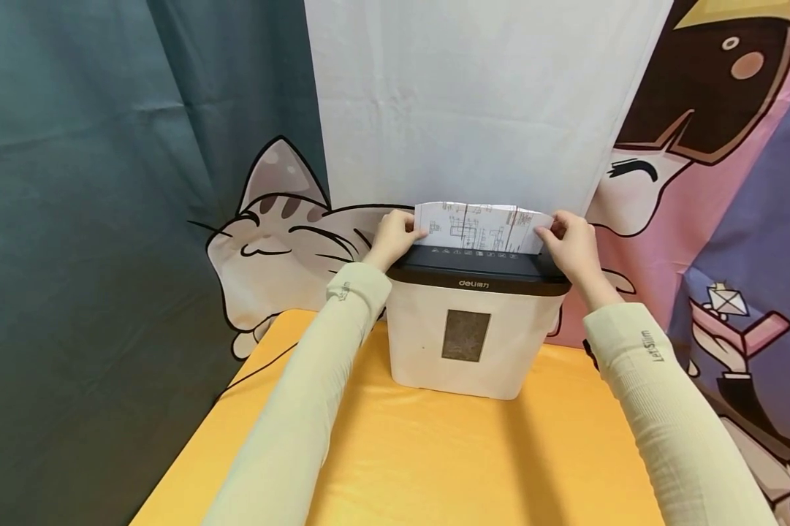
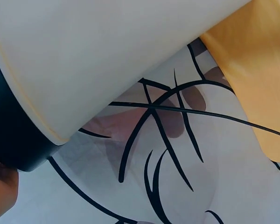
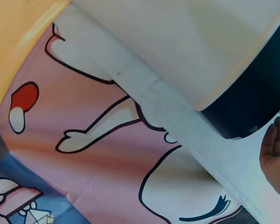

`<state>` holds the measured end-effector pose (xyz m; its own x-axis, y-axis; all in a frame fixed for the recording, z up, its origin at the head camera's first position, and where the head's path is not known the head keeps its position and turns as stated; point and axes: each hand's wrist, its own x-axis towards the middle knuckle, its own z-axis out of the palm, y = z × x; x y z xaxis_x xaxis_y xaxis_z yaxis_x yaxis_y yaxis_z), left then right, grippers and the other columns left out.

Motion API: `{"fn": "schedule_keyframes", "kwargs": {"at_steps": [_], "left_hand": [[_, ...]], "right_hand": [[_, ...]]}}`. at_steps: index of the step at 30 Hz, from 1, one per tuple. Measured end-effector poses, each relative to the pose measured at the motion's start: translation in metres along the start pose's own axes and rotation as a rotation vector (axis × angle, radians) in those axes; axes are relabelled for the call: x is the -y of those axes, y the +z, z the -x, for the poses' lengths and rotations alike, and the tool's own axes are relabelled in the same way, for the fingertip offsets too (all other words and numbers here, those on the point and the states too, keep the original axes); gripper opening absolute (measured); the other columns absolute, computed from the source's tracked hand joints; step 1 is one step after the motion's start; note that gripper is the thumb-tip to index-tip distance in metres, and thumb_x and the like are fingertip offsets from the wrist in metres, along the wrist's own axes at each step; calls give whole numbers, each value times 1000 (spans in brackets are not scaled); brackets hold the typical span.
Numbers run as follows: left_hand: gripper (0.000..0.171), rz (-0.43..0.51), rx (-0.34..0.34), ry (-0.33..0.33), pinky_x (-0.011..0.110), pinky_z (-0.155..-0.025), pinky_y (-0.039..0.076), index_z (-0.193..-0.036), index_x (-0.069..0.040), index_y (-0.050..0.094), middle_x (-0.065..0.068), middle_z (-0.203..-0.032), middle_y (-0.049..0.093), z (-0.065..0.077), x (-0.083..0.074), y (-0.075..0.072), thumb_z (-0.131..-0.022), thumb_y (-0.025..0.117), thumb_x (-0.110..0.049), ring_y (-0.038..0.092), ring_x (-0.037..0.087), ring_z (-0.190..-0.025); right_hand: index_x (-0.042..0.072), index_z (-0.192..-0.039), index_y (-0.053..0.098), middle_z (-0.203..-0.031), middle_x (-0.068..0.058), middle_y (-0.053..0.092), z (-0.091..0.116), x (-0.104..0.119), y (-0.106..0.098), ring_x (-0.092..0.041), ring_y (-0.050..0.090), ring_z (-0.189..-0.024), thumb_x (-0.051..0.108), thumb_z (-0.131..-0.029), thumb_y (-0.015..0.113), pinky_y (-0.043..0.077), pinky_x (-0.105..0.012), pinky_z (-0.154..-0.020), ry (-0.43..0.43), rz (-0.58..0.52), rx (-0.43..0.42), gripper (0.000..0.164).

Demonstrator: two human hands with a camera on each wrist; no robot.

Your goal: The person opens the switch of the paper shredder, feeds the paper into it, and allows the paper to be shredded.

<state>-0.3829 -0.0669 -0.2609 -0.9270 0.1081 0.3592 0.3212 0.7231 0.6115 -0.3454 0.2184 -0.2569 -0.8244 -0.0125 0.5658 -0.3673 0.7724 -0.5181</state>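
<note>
A printed sheet of paper [image 1: 473, 226] with line drawings and vertical creases stands upright along the top of a paper shredder [image 1: 411, 336]. The shredder has a white bin, a dark lid and a small window in front. My left hand [image 1: 393, 235] pinches the sheet's left edge between thumb and fingers, just above the lid. At the opposite edge my right hand [image 1: 571, 242] pinches the paper the same way. The sheet's lower edge is hidden at the lid's slot. Both wrist views show mostly the bin's side, with only part of each hand at the frame edge.
The shredder stands on a yellow-covered table [image 1: 434, 460], close to the wall. Behind it hangs a printed cloth [image 1: 487, 95] with cartoon figures. A thin black cable [image 1: 256, 371] runs across the table's left side.
</note>
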Motion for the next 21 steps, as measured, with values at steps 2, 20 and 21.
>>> {"fn": "schedule_keyframes", "kwargs": {"at_steps": [2, 20, 21], "left_hand": [[21, -4, -8, 6, 33, -81, 48, -99, -4, 73, 11, -98, 72, 1, 1, 0, -88, 66, -21, 64, 23, -88], [17, 78, -51, 59, 32, -82, 49, -95, -7, 74, 9, -95, 72, 4, 1, 4, -86, 69, -20, 65, 21, -87], [16, 84, -50, 60, 31, -82, 49, -94, -7, 74, 9, -94, 73, 5, 1, 4, -86, 69, -20, 65, 21, -86]], "right_hand": [[-6, -89, 58, -81, -22, 58, 0, 2, 1, -22, 46, -71, 11, -92, 59, 35, -26, -64, 0, -7, -7, 18], [-5, -93, 63, -88, -23, 63, 5, 1, 5, -24, 52, -77, 9, -92, 59, 39, -27, -70, -12, -15, 48, 14], [-5, -93, 63, -88, -23, 63, 5, 1, 5, -25, 53, -77, 9, -92, 59, 40, -28, -71, -13, -14, 56, 14]]}}
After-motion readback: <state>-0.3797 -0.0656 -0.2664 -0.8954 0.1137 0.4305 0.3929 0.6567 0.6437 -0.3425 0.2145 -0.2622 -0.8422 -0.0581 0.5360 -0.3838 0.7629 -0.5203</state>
